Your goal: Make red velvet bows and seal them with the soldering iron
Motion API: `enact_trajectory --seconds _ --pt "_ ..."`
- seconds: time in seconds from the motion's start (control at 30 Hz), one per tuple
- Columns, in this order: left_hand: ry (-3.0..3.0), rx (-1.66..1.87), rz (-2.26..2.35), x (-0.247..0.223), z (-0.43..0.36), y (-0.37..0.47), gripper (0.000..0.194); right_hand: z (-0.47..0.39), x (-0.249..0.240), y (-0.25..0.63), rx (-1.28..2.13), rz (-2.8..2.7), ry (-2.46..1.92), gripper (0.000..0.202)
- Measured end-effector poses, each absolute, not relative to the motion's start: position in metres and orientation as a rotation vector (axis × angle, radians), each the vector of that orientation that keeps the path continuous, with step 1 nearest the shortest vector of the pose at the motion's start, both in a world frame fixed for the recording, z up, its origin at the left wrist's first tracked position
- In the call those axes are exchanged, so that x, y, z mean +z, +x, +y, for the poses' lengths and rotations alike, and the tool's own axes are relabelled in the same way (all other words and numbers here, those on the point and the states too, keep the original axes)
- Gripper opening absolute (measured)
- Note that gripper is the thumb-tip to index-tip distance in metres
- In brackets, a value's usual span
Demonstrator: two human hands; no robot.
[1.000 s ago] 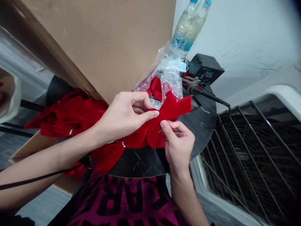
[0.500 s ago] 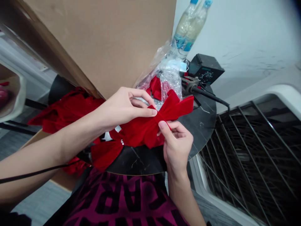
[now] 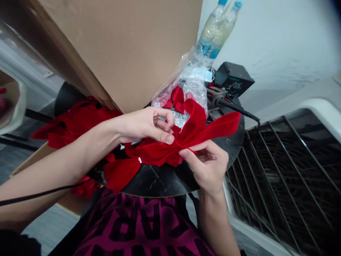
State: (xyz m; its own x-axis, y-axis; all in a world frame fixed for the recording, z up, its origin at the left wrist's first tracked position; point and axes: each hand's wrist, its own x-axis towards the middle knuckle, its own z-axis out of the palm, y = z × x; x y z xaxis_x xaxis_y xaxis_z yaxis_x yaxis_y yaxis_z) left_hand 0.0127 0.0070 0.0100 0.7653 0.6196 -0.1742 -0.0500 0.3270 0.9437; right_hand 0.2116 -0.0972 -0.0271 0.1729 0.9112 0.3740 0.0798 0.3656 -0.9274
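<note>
A red velvet bow (image 3: 195,122) is held over the front of a round black table (image 3: 160,181), its loops and tails fanning out to the right. My left hand (image 3: 151,124) pinches the bow near its middle between thumb and fingers. On the bow's near side, my right hand (image 3: 209,163) grips an edge of the red fabric between thumb and forefinger. Another red velvet piece (image 3: 121,174) with a small silvery bit at its end lies just left, at the table's edge. Part of the bow's centre is hidden behind my fingers.
A tall cardboard box (image 3: 133,46) stands behind my left hand, with a red fabric pile (image 3: 80,121) beside it. Clear plastic wrap (image 3: 195,87), two bottles (image 3: 218,32) and a soldering station (image 3: 234,80) with an iron (image 3: 237,106) sit at the back. A barred white unit (image 3: 282,170) stands right.
My right hand has moved right and down, turning the bow's centre. The bow's loop and tail now spread wider toward the upper right. My left hand has shifted slightly down.
</note>
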Motion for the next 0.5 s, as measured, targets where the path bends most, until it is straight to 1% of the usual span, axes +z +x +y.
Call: enact_trajectory --seconds 0.17,0.27,0.3,0.4,0.5 --pt "1.487 0.676 0.723 0.015 -0.002 0.011 0.013 -0.093 -0.031 0.221 0.628 -1.4 -1.081 0.016" --pt "1.54 0.71 0.854 0.019 -0.013 0.007 0.007 -0.092 -0.033 0.222 0.561 -1.448 -1.104 0.015" --pt "1.539 0.708 0.892 0.021 -0.017 0.006 0.008 -0.091 -0.033 0.222 0.546 -1.456 -1.104 0.015" --pt "1.51 0.714 0.955 0.025 -0.029 0.005 0.02 -0.09 -0.031 0.221 0.5 -1.499 -1.084 0.014" --pt "1.465 0.847 0.953 0.028 -0.039 0.007 0.031 -0.091 -0.027 0.219 0.494 -1.558 -1.083 0.013"
